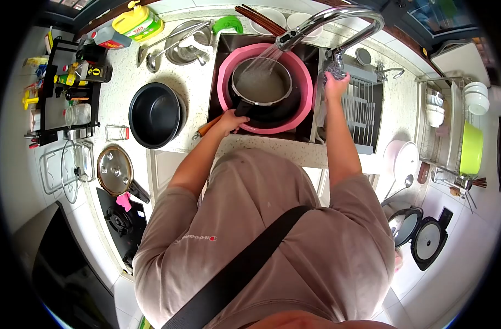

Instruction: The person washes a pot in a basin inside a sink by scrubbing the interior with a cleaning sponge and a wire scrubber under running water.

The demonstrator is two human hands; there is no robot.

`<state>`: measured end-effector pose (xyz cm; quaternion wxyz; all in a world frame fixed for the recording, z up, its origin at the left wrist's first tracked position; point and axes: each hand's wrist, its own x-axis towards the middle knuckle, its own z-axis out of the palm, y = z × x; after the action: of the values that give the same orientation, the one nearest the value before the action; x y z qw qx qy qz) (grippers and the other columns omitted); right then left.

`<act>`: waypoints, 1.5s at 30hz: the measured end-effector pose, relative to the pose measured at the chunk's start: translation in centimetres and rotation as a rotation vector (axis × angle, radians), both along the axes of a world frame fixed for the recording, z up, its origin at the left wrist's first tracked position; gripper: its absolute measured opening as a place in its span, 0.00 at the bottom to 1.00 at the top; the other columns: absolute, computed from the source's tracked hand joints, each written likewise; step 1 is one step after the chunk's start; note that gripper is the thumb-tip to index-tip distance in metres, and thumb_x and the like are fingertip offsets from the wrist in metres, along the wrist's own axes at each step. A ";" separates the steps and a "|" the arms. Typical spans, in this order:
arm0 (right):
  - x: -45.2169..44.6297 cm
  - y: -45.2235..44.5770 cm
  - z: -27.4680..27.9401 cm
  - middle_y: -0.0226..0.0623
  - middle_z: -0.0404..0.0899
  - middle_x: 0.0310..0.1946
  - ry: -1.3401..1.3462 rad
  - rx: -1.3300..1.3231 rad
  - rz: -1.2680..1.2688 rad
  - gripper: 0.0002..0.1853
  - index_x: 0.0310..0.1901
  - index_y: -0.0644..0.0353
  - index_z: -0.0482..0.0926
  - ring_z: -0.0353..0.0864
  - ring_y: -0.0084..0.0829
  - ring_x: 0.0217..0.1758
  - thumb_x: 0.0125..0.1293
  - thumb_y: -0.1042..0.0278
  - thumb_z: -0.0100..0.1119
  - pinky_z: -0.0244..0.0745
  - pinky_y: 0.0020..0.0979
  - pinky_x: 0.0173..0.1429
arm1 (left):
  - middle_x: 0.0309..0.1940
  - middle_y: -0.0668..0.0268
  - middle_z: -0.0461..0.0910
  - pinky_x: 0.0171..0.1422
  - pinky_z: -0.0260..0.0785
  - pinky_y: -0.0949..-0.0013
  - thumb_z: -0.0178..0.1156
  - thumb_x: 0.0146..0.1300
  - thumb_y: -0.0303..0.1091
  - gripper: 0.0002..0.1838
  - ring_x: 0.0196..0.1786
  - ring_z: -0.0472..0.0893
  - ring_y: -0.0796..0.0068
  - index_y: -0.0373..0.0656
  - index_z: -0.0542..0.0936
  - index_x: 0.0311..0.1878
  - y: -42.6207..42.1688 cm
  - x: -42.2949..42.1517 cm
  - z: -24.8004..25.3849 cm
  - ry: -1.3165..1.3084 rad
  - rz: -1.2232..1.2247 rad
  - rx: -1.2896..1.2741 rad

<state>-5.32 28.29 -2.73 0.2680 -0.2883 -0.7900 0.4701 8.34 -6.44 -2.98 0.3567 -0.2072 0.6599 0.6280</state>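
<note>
Down in the dark sink (213, 82), a metal pot (269, 102) sits inside a pink basin (302, 93) as the faucet (328, 17) sprays water into the pot. From where I stand, the person's left hand (232, 122) grips the black handle (242, 108), fingers closed. Beside the faucet's base, the right hand (337, 86) curls its fingers about what looks like a wire scourer (333, 70), too small to be sure of. A black pot (154, 115) stands on the counter (119, 71).

A round silver metal pot (284, 85) sits inside a round pink plastic basin (303, 94), upper centre; left, a round black pot (153, 115).
</note>
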 end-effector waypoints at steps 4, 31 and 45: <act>1.5 0.1 2.2 0.59 0.75 0.50 -0.194 0.214 0.182 0.45 0.66 0.69 0.56 0.76 0.55 0.53 0.48 0.64 0.69 0.68 0.42 0.59 | 0.18 0.65 0.74 0.16 0.59 0.73 0.69 0.51 0.30 0.14 0.14 0.68 0.78 0.36 0.74 0.36 0.1 0.1 -0.3 -0.018 0.031 0.022; -0.5 -14.7 -9.7 0.43 0.75 0.58 -0.949 1.326 1.650 0.20 0.54 0.59 0.78 0.72 0.45 0.62 0.63 0.66 0.46 0.58 0.49 0.68 | 0.32 0.46 0.80 0.45 0.73 0.57 0.71 0.43 0.36 0.21 0.40 0.82 0.50 0.34 0.77 0.39 1.4 1.7 0.2 0.292 -0.050 -0.541; -5.8 -13.5 -12.5 0.42 0.69 0.63 -0.968 1.454 1.850 0.19 0.52 0.58 0.79 0.61 0.41 0.70 0.65 0.59 0.47 0.53 0.44 0.72 | 0.32 0.46 0.81 0.46 0.73 0.55 0.71 0.44 0.37 0.21 0.41 0.81 0.48 0.34 0.78 0.39 -0.3 -0.2 0.5 0.261 -0.077 -0.561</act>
<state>-11.13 14.77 -15.20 -0.3776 0.4395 -0.7871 -0.2117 8.15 -6.74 -2.50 0.2214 -0.1900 0.8551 0.4285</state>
